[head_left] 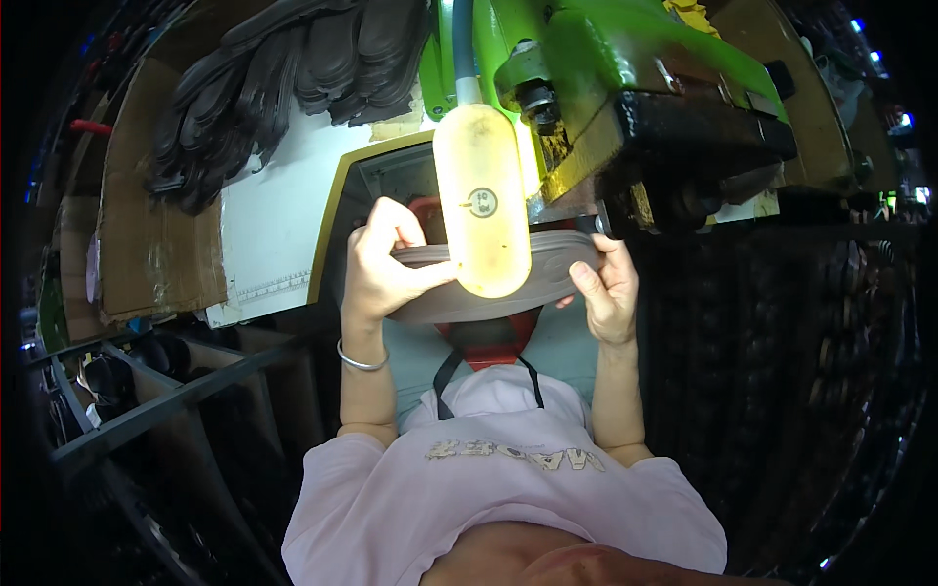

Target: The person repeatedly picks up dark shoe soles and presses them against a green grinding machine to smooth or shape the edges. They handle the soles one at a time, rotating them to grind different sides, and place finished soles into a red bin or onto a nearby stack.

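Note:
A grey-brown shoe sole (552,272) lies crosswise between my two hands, held close to the edge of the green machine (625,44). My left hand (379,269) pinches its left end between thumb and bent fingers. At the other end my right hand (611,293) grips it with the thumb on the upper face, the fingers partly hidden behind. An oval, lit yellow lamp (481,156) hangs in front of the sole and covers part of its middle.
Dark soles are heaped (337,68) on the white tabletop (278,225) at the far left, beside a cardboard box wall (161,234). The machine's dark metal head (684,137) juts out just above my right hand. Below left stands a divided rack (186,391).

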`<state>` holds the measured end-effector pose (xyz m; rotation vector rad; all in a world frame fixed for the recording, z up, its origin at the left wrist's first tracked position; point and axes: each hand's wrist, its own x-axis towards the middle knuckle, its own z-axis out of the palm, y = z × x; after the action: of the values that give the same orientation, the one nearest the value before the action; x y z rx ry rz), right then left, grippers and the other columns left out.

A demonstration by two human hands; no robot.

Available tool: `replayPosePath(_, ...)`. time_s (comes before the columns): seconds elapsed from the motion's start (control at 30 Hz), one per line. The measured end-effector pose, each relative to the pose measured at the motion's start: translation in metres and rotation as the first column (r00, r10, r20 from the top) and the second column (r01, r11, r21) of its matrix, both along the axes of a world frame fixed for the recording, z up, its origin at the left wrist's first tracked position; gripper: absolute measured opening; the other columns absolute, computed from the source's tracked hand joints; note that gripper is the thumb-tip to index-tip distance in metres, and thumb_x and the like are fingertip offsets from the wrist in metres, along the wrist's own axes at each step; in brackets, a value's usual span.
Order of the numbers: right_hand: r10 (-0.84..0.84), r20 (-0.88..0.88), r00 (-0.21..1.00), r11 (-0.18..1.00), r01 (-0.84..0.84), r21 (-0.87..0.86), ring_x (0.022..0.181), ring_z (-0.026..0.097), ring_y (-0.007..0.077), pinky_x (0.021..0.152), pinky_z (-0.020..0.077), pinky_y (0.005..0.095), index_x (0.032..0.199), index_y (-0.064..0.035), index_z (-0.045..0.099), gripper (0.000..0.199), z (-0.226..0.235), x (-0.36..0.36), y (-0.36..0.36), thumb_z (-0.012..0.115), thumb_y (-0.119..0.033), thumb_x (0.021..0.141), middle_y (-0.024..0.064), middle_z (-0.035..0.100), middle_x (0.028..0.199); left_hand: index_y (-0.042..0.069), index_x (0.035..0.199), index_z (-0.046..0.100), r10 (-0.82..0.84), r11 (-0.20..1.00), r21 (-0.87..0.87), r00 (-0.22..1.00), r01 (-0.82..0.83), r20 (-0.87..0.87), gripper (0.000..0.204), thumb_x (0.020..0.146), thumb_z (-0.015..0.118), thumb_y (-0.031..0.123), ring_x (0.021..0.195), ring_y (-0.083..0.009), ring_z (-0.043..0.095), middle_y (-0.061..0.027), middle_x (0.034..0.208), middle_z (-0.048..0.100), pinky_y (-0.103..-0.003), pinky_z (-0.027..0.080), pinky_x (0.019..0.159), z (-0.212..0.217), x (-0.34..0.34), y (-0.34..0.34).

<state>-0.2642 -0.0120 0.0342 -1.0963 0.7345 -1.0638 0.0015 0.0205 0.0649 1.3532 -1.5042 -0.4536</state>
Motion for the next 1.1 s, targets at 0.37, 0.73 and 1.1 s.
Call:
replayPosePath(0.37,-0.167,-0.066,0.984,0.980,0.173,0.096,0.045,0.051,0.0057,0.036,0.0414,0.0176,0.102,0.0029,0.050,0.022,0.028,-0.037,-0.033,0.058,-0.012,0.088,0.0074,0.062,0.076,-0.001,0.088,0.059,-0.164,0.981,0.049,0.936,0.189,-0.312,0.040,0.065,0.084,0.019,0.070,-0.0149,0.063,-0.0068,0.079,0.061,-0.028,0.049,0.064,-0.026,-0.041,-0.040)
replayPosePath(0.73,0.160,0.072,0.985,0.930,-0.175,0.324,0.045,0.055,0.0109,0.035,0.0450,0.0221,0.106,0.0019,0.049,0.024,0.020,0.049,0.003,0.058,-0.013,0.089,0.0109,0.062,0.081,0.009,0.082,0.043,0.071,0.881,0.397,0.758,0.257,-0.649,0.028,0.080,0.069,0.000,0.057,-0.0015,0.046,0.0029,0.066,0.051,-0.017,0.036,0.050,-0.032,0.041,0.017)
replayPosePath(1.1,0.224,0.121,0.967,0.813,-0.254,0.524,0.047,0.061,0.0170,0.031,0.0450,0.0252,0.117,0.0042,0.056,0.033,-0.028,0.011,-0.015,0.055,-0.013,0.088,0.0139,0.065,0.076,0.008,0.089,0.054,0.011,0.677,0.483,0.648,0.556,-0.761,0.016,0.086,0.068,0.012,0.064,-0.0011,0.053,0.0040,0.075,0.059,-0.016,0.043,0.059,-0.086,0.026,0.029)
